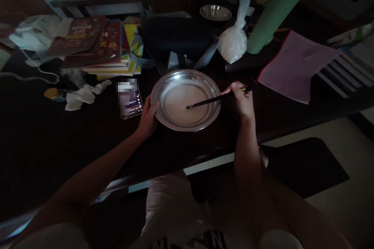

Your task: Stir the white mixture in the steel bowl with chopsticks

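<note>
Both hands are at work on 1 shiny metal plate (pixel 163 85) that sits on a dark table (pixel 58 144). The left hand (pixel 148 116) is partly open and curls around the left rim of the plate, with the thumb lying on top of the rim. The left arm is bare and reaches up from the bottom left. The right hand (pixel 241 99) is closed around the top end of dark chopsticks (pixel 209 101); I cannot tell if there are 1 or 2 sticks. Their tips rest in the white mix (pixel 182 103) that covers the bottom of the plate. The right arm is bare and comes almost straight up from below. Just left of the plate lies 1 phone (pixel 130 99). Behind the plate are 1 tied white bag (pixel 233 41), 1 small metal bowl (pixel 215 12), 1 green roll (pixel 277 7) and 1 stack of books (pixel 99 46).
</note>
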### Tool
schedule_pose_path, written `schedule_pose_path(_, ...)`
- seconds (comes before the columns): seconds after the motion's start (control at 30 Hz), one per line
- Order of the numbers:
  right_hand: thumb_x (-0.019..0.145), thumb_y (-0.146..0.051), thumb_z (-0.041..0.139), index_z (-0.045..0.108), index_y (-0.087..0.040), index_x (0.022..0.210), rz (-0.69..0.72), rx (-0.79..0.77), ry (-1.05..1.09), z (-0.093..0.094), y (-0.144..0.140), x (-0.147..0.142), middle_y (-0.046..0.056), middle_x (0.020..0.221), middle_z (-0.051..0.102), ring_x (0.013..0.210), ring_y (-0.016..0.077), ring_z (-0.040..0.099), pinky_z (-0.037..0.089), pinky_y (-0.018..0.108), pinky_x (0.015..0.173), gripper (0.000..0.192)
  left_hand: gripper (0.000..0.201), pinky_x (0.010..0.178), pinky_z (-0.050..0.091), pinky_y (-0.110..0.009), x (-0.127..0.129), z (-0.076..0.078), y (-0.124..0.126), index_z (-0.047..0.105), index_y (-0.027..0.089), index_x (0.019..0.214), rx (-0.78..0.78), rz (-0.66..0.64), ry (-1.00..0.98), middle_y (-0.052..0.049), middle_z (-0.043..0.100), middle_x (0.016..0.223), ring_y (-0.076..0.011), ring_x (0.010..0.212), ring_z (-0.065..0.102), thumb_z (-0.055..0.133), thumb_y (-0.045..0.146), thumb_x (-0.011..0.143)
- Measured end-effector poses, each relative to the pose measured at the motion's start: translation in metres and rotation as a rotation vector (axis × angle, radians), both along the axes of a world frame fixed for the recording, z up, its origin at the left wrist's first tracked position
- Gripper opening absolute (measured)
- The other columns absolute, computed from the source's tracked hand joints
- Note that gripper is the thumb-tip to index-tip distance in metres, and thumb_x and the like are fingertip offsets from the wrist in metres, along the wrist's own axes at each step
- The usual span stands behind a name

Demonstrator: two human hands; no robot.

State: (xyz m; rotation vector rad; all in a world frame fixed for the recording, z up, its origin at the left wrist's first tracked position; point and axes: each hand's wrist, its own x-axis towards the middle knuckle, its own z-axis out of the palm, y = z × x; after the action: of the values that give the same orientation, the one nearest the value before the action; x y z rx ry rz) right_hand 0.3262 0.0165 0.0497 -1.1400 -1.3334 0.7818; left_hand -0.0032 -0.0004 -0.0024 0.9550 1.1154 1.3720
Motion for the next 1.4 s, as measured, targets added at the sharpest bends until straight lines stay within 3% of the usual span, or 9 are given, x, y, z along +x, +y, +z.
schedule_pose_path(0.1, 0.087, -0.074, 0.073, 0.075, -0.028, 0.069, 0.084, -0.002, -0.021, -0.0007, 0.0004, 0.0006, -0.001, 0.066, 0.074, 0.072, 0.0192, 0.074, 0.060, 0.037, 0.078, 0.049, 0.058, 0.093, 0.062, -0.040, 0.0002, 0.0006, 0.0000, 0.066, 0.027, 0.127, -0.002, 0.001, 0.015, -0.006, 0.076, 0.111, -0.0293, 0.112, 0.073, 0.084, 0.054, 0.078)
schedule_pose_path(0.23, 0.090, -0.075, 0.068, 0.074, -0.028, 0.068, -0.014, 0.014, -0.013, -0.0007, 0.0008, 0.0019, -0.001, 0.066, 0.073, 0.073, 0.0196, 0.073, 0.060, 0.039, 0.080, 0.052, 0.062, 0.094, 0.062, -0.040, 0.0009, 0.0010, -0.0001, 0.067, 0.029, 0.128, -0.002, 0.000, -0.005, -0.005, 0.076, 0.113, -0.0287, 0.110, 0.073, 0.087, 0.056, 0.076)
schedule_pose_path(0.4, 0.088, -0.076, 0.069, 0.073, -0.029, 0.067, 0.072, -0.008, -0.055, -0.0013, 0.0013, 0.0022, -0.001, 0.067, 0.073, 0.074, 0.0199, 0.073, 0.060, 0.038, 0.078, 0.052, 0.059, 0.093, 0.062, -0.039, 0.0014, 0.0007, -0.0002, 0.070, 0.031, 0.125, -0.007, 0.000, -0.035, -0.004, 0.078, 0.114, -0.0274, 0.107, 0.074, 0.088, 0.055, 0.075)
schedule_pose_path(0.57, 0.090, -0.077, 0.066, 0.074, -0.029, 0.067, -0.015, 0.014, -0.021, -0.0001, 0.0013, 0.0008, -0.001, 0.066, 0.073, 0.072, 0.0189, 0.073, 0.059, 0.038, 0.078, 0.053, 0.056, 0.092, 0.062, -0.039, 0.0006, -0.0003, 0.0004, 0.070, 0.030, 0.122, -0.001, -0.006, -0.037, -0.004, 0.077, 0.111, -0.0272, 0.107, 0.074, 0.088, 0.056, 0.076)
schedule_pose_path(0.73, 0.084, -0.080, 0.070, 0.073, -0.029, 0.067, 0.094, -0.012, -0.064, 0.0022, 0.0006, -0.0010, -0.001, 0.066, 0.073, 0.074, 0.0199, 0.074, 0.060, 0.038, 0.078, 0.054, 0.054, 0.091, 0.062, -0.039, 0.0011, 0.0014, -0.0001, 0.070, 0.030, 0.119, -0.002, 0.000, -0.040, -0.003, 0.078, 0.109, -0.0257, 0.102, 0.074, 0.089, 0.055, 0.075)
schedule_pose_path(0.9, 0.091, -0.076, 0.065, 0.072, -0.028, 0.067, -0.017, 0.001, -0.033, 0.0023, -0.0001, 0.0013, -0.001, 0.066, 0.073, 0.071, 0.0187, 0.073, 0.060, 0.037, 0.077, 0.054, 0.052, 0.094, 0.061, -0.039, 0.0019, 0.0021, -0.0002, 0.071, 0.028, 0.113, 0.000, -0.001, -0.056, -0.003, 0.077, 0.110, -0.0251, 0.102, 0.074, 0.090, 0.056, 0.074)
schedule_pose_path(1.03, 0.087, -0.075, 0.071, 0.074, -0.028, 0.068, 0.090, -0.012, -0.040, 0.0005, 0.0005, 0.0011, -0.001, 0.067, 0.074, 0.073, 0.0197, 0.074, 0.061, 0.037, 0.078, 0.051, 0.054, 0.094, 0.061, -0.040, 0.0014, 0.0015, 0.0001, 0.070, 0.027, 0.115, -0.002, -0.002, -0.039, -0.003, 0.077, 0.108, -0.0256, 0.101, 0.074, 0.089, 0.057, 0.074)
schedule_pose_path(1.2, 0.091, -0.075, 0.066, 0.074, -0.028, 0.068, -0.026, 0.017, -0.031, 0.0003, 0.0008, 0.0012, -0.001, 0.066, 0.074, 0.073, 0.0197, 0.074, 0.060, 0.038, 0.077, 0.052, 0.059, 0.096, 0.062, -0.042, 0.0001, 0.0007, 0.0002, 0.068, 0.028, 0.123, 0.002, -0.009, -0.002, -0.006, 0.076, 0.113, -0.0299, 0.113, 0.073, 0.087, 0.057, 0.076)
schedule_pose_path(1.4, 0.089, -0.074, 0.070, 0.076, -0.029, 0.071, 0.068, 0.016, -0.050, -0.0014, 0.0014, 0.0018, -0.001, 0.069, 0.075, 0.079, 0.0197, 0.075, 0.059, 0.037, 0.079, 0.048, 0.058, 0.095, 0.062, -0.041, 0.0001, 0.0004, 0.0005, 0.067, 0.029, 0.124, 0.002, -0.004, -0.007, -0.006, 0.076, 0.111, -0.0295, 0.111, 0.073, 0.086, 0.056, 0.076)
